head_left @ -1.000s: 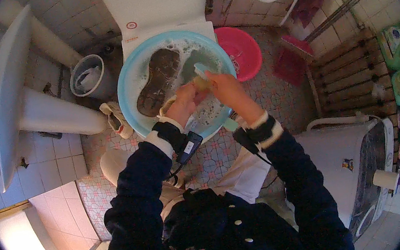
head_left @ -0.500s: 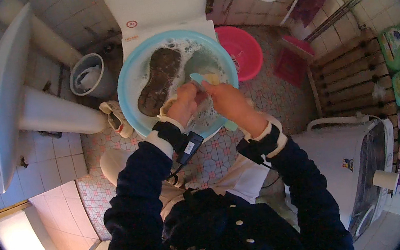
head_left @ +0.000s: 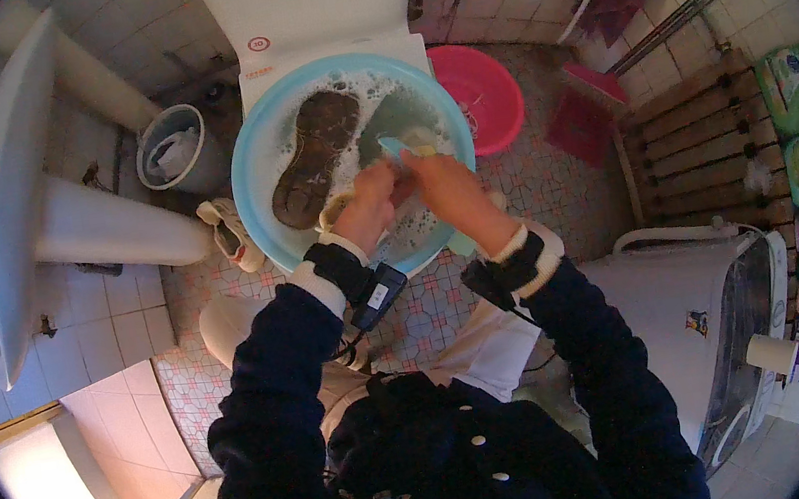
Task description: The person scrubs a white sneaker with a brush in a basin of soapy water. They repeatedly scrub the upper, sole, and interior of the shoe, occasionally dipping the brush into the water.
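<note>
- Clamping the blue brush (head_left: pixel 390 145), the right hand (head_left: pixel 456 194) sits mid-frame over the basin (head_left: pixel 242 184).
- Left hand (head_left: pixel 368 202) partly covers a pale shoe (head_left: pixel 331 214), centre; grip cannot be told.
- Suds (head_left: pixel 284 131) could make the brush slip.

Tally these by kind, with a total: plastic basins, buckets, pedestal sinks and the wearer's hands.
Plastic basins: 2 (blue basin, pink basin)
Buckets: 1 (grey bucket)
Pedestal sinks: 1 (white sink)
Hands: 2 (left hand, right hand)
Total: 6
</note>
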Demonstrator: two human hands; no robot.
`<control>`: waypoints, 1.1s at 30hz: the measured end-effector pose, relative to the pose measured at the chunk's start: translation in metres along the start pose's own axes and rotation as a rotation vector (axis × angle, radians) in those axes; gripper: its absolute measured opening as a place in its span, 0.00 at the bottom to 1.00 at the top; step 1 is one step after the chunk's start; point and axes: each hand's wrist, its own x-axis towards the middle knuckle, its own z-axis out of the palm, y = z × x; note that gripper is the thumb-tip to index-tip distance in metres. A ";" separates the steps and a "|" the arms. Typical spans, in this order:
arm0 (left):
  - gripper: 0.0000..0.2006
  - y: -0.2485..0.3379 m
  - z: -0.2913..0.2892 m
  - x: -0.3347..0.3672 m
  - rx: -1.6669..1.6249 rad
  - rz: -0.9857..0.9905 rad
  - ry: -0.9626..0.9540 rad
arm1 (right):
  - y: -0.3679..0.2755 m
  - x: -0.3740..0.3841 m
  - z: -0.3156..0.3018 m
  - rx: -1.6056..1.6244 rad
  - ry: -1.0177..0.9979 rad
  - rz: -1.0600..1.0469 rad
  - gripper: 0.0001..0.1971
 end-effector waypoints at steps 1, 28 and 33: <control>0.08 -0.001 -0.002 0.000 -0.028 -0.014 -0.007 | 0.000 0.001 0.003 -0.005 0.085 -0.054 0.18; 0.08 -0.003 -0.007 0.009 -0.008 -0.065 0.006 | 0.008 0.009 0.012 -0.074 0.059 -0.036 0.18; 0.09 0.000 -0.016 0.006 -0.017 0.019 -0.105 | 0.007 0.000 0.011 -0.149 -0.108 0.000 0.18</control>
